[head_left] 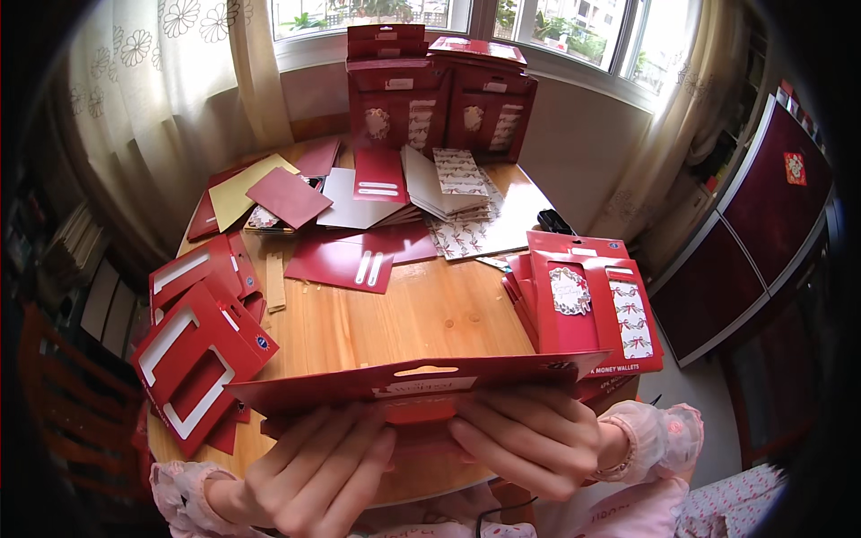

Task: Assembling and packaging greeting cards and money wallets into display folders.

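Close in front of me, a red cardboard package point(341, 384) with a hang hole and a pale printed label is held nearly edge-on. My left hand point(318, 466) grips its left part, fingers bent over the near side. On its right part, my right hand point(529, 439) has its fingers curled the same way. Both thumbs are hidden, and I cannot see inside the package. Beyond my right hand stands a stack of red packages point(583, 314) with wreath and ribbon-pattern panels. Left of my left hand lie flat red cardboard blanks point(256, 345) with cut-out windows.
At the table's back, filled red packages point(395, 108) stand stacked. Before them lie red cards point(345, 255), white patterned wallets point(459, 170), a yellow sheet point(242, 193) and a dusky pink card point(289, 197). A brown cardboard strip point(275, 282) rests on the wooden table point(421, 309).
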The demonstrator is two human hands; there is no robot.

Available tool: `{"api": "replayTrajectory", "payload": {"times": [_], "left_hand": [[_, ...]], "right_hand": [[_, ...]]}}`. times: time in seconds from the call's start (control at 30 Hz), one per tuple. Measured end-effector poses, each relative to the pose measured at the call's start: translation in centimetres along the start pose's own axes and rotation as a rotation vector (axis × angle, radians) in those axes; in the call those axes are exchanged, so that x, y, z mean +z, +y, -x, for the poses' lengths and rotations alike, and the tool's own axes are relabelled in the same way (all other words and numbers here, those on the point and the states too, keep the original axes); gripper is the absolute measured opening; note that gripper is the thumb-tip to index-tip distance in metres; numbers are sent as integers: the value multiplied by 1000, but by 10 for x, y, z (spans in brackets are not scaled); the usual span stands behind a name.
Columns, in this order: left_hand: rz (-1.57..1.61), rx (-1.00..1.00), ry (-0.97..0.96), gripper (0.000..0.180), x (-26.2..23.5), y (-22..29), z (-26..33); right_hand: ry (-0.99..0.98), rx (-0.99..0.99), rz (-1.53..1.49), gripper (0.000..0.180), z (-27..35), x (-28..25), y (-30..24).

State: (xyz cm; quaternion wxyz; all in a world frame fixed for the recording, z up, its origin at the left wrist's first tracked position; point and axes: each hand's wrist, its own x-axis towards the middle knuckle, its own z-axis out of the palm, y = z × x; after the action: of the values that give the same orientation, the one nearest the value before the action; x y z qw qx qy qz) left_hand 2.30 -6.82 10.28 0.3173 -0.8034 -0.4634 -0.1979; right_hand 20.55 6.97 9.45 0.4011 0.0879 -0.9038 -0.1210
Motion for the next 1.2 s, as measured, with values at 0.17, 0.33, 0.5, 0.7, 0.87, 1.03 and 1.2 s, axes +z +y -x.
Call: {"api": "replayTrajectory", "payload": {"times": [0.17, 0.33, 0.5, 0.7, 0.87, 1.03, 1.2], "left_hand": [[-6, -7, -44, 16, -1, -2, 7], [33, -55, -30, 22, -9, -3, 13], [35, -148, -19, 32, -10, -3, 31], [88, -116, -65, 32, -19, -9, 23], [110, -103, -12, 30, -16, -6, 27], [52, -110, 12, 30, -9, -5, 32], [50, -178, 0, 35, -12, -1, 30]], "right_hand": [[20, -32, 14, 19, 11, -4, 4], [25, -83, 34, 20, 13, -6, 6], [-11, -13, 67, 28, 14, -12, 1], [-14, 20, 25, 33, 17, -7, 3], [-20, -61, 43, 22, 18, -9, 3], [-13, 9, 23, 18, 21, -11, 2], [-47, -9, -23, 18, 18, -14, 3]]}}
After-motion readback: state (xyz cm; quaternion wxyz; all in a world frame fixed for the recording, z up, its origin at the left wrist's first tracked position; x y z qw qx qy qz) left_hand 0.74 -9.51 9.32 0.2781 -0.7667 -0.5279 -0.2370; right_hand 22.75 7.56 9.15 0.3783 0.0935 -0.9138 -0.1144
